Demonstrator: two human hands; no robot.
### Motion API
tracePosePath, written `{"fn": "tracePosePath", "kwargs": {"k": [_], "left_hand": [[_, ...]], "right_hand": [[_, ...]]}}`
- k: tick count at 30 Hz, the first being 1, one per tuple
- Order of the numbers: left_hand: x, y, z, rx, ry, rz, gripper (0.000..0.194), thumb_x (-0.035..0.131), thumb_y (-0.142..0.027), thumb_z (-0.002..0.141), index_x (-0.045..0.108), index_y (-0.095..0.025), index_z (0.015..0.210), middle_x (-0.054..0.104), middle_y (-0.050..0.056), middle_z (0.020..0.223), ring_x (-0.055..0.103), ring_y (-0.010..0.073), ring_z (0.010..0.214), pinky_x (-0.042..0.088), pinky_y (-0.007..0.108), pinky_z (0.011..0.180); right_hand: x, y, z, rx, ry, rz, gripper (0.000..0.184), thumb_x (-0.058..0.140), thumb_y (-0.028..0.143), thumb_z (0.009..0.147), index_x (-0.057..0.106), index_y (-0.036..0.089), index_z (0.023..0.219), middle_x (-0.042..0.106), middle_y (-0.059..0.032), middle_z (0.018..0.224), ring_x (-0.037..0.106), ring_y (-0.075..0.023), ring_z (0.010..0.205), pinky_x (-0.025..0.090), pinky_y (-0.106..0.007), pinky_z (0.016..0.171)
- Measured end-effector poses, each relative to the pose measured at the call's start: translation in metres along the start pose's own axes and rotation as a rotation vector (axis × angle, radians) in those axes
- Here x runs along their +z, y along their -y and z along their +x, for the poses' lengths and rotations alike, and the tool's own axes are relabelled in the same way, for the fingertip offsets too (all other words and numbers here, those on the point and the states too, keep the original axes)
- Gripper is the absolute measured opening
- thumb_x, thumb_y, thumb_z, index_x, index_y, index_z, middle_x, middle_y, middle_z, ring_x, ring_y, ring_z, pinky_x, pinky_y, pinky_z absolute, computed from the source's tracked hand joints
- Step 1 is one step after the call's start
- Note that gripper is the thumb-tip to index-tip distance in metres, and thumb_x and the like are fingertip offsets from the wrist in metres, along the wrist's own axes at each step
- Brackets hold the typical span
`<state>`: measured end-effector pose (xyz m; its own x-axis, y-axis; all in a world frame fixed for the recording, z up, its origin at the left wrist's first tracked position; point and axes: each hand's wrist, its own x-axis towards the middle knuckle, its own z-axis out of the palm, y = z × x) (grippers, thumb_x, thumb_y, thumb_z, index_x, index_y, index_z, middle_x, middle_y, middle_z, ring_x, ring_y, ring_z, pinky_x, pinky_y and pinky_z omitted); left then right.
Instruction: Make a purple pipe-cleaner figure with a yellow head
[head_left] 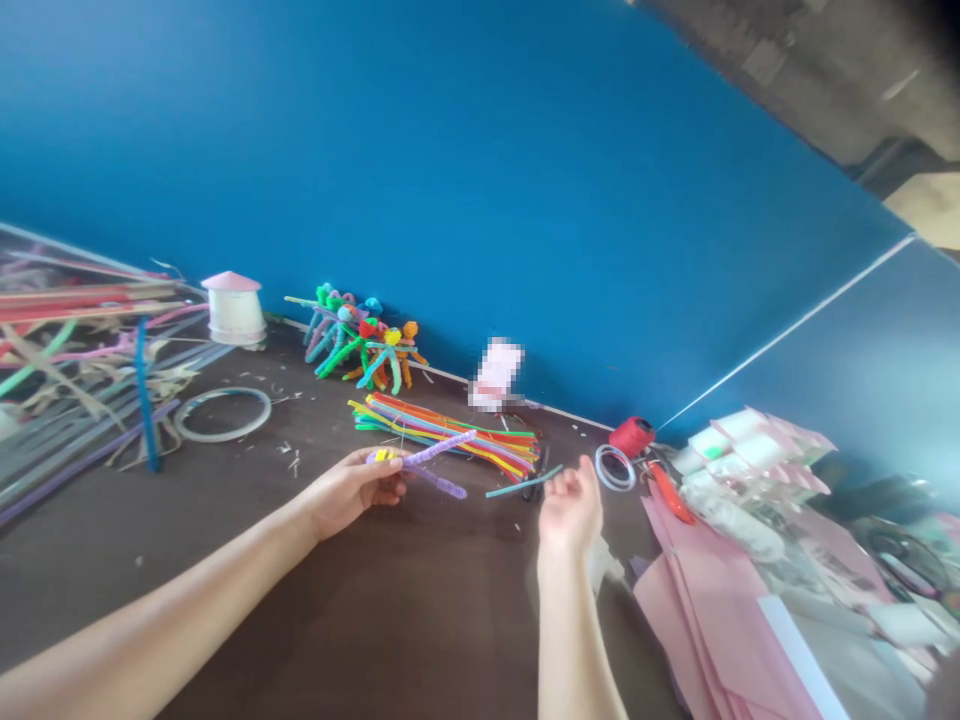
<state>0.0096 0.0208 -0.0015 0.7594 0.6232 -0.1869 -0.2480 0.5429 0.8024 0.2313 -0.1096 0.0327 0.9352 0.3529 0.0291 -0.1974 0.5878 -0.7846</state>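
My left hand point(358, 494) is closed on a pipe cleaner figure point(439, 447), with thumb and fingers pinching its yellow middle. Two fuzzy purple legs stick out from it to the right. To the right, my right hand point(571, 505) has its fingers curled in. A short teal pipe cleaner point(523, 482) reaches leftward from its fingertips, and the hand seems to pinch its end. Just beyond both hands lies a bundle of coloured pipe cleaners point(450, 430) on the dark table point(390, 620). Dark-handled scissors or pliers seem to lie partly hidden behind the teal piece.
Finished pipe cleaner figures point(367, 340) stand by the blue wall point(465, 180). On the left are a white cup with a pink lid point(234, 310), a tape ring point(223, 414) and heaped strips point(82, 370). Red thread point(631, 437), another ring point(615, 468) and pink sheets point(720, 610) lie right.
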Motion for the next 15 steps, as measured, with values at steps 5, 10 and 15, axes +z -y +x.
{"fn": "tracePosePath", "kwargs": {"k": [5,10,15], "left_hand": [[-0.001,-0.002,0.001,0.004,0.014,-0.101,0.012,0.057,-0.021,0.074,0.063,-0.012,0.080,0.065,0.007,0.074,0.058,0.0123,0.059,0.050,0.021,0.050],[-0.002,-0.002,0.002,-0.021,-0.024,-0.161,0.019,0.047,-0.024,0.080,0.062,-0.011,0.080,0.064,0.008,0.072,0.058,0.0135,0.059,0.050,0.022,0.050],[-0.003,-0.002,0.003,-0.024,-0.092,-0.207,0.018,0.046,-0.019,0.080,0.062,-0.011,0.079,0.064,0.007,0.070,0.059,0.0140,0.057,0.051,0.023,0.049]], "right_hand": [[-0.006,-0.001,0.006,0.021,-0.038,-0.045,0.031,0.057,0.020,0.062,0.049,0.017,0.093,0.045,0.0105,0.052,0.036,-0.0024,0.038,0.028,-0.017,0.040],[-0.006,-0.016,0.004,0.143,-0.037,-0.091,0.029,0.058,0.019,0.061,0.049,0.017,0.088,0.049,0.0097,0.054,0.037,-0.0020,0.036,0.029,-0.017,0.038],[-0.009,-0.025,0.004,0.326,0.022,-0.148,0.018,0.062,0.021,0.059,0.049,0.014,0.070,0.051,0.0062,0.051,0.039,-0.0037,0.033,0.030,-0.018,0.033]]}}
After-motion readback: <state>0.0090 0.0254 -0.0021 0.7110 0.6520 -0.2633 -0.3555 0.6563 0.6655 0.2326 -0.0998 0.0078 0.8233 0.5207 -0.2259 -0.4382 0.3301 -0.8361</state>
